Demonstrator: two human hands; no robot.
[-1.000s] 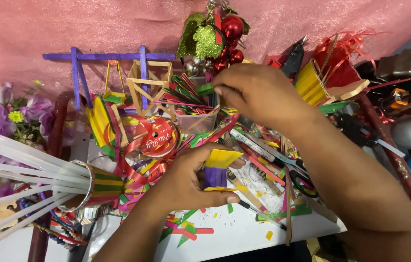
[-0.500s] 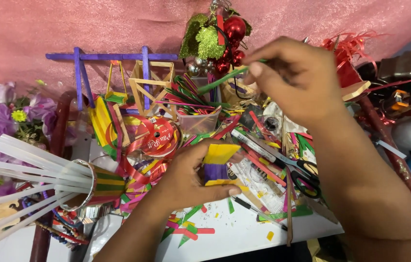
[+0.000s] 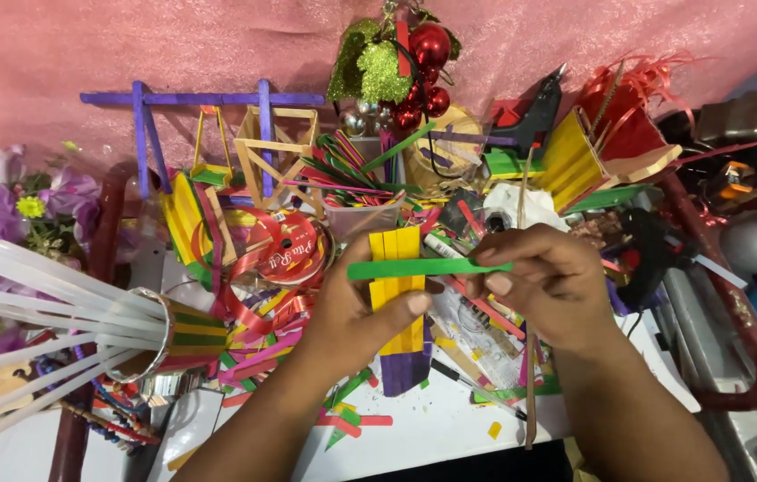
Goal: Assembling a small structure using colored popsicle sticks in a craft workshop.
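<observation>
Right now the left hand [image 3: 356, 312] is gripping a small flat panel of yellow and purple craft sticks [image 3: 401, 308] from its left edge, thumb pressing on the face. Across that panel's upper part, the right hand [image 3: 548, 286] is pinching one thin green wooden craft stick [image 3: 428, 268] by its right end, laying it crosswise. Both pieces are looking light, stiff and easily snapped, so edge and end grips are suiting them. Counting: one panel, one green stick, and left of the panel one red ribbon spool [image 3: 287, 250].

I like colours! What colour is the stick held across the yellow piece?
Green: the stick, in the head view, pinched by the right hand.
</observation>
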